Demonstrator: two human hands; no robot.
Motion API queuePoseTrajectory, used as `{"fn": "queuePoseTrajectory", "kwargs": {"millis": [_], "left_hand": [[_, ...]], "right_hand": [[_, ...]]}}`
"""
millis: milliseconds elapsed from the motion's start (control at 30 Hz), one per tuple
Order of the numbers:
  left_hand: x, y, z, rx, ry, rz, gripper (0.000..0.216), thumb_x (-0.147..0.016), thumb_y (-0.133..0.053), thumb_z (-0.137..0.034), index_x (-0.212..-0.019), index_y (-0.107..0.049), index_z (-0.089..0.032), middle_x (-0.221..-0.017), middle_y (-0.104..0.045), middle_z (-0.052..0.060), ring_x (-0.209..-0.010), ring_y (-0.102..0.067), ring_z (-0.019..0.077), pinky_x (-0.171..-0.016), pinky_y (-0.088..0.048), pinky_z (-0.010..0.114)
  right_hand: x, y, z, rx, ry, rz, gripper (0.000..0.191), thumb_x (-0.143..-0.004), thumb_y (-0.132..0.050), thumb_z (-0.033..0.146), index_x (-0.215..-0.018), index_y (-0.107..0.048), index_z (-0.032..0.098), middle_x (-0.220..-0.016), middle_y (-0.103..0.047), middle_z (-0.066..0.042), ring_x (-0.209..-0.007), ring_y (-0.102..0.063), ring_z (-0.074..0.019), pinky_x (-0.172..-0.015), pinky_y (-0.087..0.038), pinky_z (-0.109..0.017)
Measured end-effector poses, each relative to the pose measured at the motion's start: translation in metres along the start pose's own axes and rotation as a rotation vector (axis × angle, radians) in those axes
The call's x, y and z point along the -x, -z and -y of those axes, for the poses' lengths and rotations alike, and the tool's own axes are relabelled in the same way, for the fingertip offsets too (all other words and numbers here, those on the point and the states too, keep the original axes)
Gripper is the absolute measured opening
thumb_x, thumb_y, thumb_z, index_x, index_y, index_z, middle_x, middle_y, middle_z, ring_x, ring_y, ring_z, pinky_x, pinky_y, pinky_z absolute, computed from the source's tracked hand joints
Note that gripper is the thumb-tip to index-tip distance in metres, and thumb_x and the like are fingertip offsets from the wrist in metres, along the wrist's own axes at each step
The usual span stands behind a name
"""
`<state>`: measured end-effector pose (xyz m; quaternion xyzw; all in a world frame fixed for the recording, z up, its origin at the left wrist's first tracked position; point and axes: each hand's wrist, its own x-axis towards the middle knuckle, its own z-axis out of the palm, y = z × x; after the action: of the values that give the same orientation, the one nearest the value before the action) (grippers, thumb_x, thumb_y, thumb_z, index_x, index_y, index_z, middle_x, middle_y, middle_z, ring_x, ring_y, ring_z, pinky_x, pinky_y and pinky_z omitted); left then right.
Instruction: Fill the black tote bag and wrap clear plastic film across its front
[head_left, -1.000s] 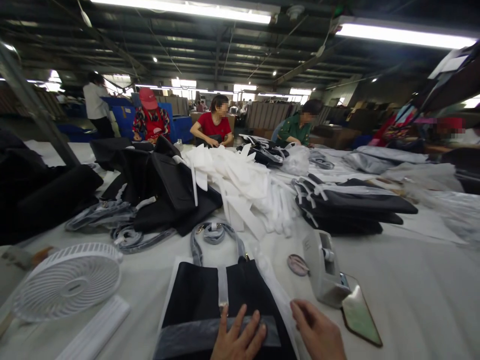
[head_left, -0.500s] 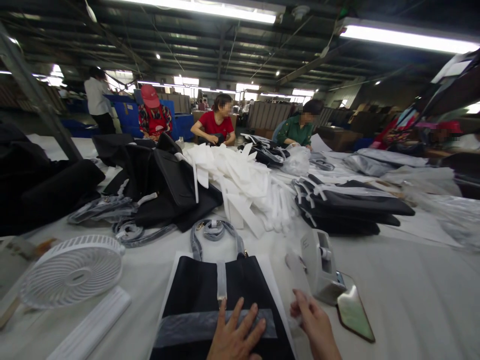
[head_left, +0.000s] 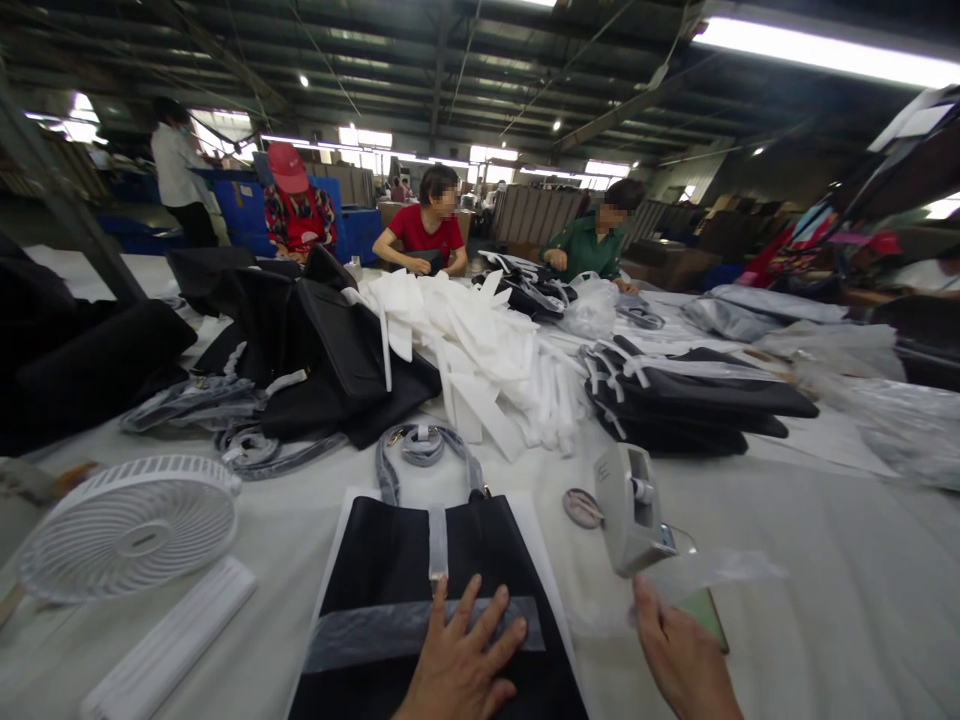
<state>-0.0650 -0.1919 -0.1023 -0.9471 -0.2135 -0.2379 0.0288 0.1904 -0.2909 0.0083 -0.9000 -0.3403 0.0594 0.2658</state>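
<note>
1. Left hand (head_left: 461, 660): flat on the black bag (head_left: 420, 560), fingers spread, tips on the clear wrap band (head_left: 360, 637) that crosses the bag side to side.
2. Right hand (head_left: 682, 660): at 3 o'clock of the bag, off its edge. Fingers pressed together, pinching a thin clear plastic sheet (head_left: 705, 575) held up above the table (head_left: 825, 600).
3. Bag lies flat on a white sheet, bottom centre of view. Its wrapped strap (head_left: 424, 450) loops out at 12 o'clock. A clear strip runs down the bag's middle from the top edge.
4. Tape dispenser (head_left: 630, 510) at 2 o'clock of the bag, near the right hand. Small round disc (head_left: 581, 507) just beside it, at its 9 o'clock.
5. White fan (head_left: 127, 525) at 9 o'clock of the bag, well apart. White slat (head_left: 169, 645) just below the fan.
6. Pile of white foam pieces (head_left: 487, 360) at 12 o'clock; stack of black bags (head_left: 690, 405) at 1–2 o'clock.
7. Other people sit at the far end of the table.
</note>
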Motion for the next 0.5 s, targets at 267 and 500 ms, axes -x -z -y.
{"fn": "queuePoseTrajectory", "kwargs": {"millis": [267, 500], "left_hand": [[-0.005, 0.006, 0.000, 0.123, 0.038, 0.064, 0.062, -0.093, -0.041, -0.056, -0.146, -0.012, -0.045, -0.159, -0.015, -0.005, -0.140, -0.022, 0.0360, -0.108, -0.013, 0.072], [-0.007, 0.003, 0.002, 0.180, 0.040, 0.063, 0.060, -0.093, -0.039, -0.058, -0.146, -0.014, -0.044, -0.155, -0.027, -0.004, -0.139, -0.022, 0.0393, -0.105, -0.020, 0.073]], "right_hand": [[0.002, 0.023, 0.031, 0.293, 0.745, 0.264, 0.040, -0.087, -0.045, 0.044, -0.099, -0.071, 0.017, -0.062, -0.065, -0.010, -0.058, -0.058, -0.0215, -0.061, -0.046, -0.032], [0.031, -0.030, 0.090, 0.107, 0.996, 0.559, 0.050, -0.099, -0.022, 0.036, -0.100, -0.069, 0.017, -0.083, -0.071, -0.012, -0.077, -0.065, -0.0242, -0.072, -0.051, -0.035]]}}
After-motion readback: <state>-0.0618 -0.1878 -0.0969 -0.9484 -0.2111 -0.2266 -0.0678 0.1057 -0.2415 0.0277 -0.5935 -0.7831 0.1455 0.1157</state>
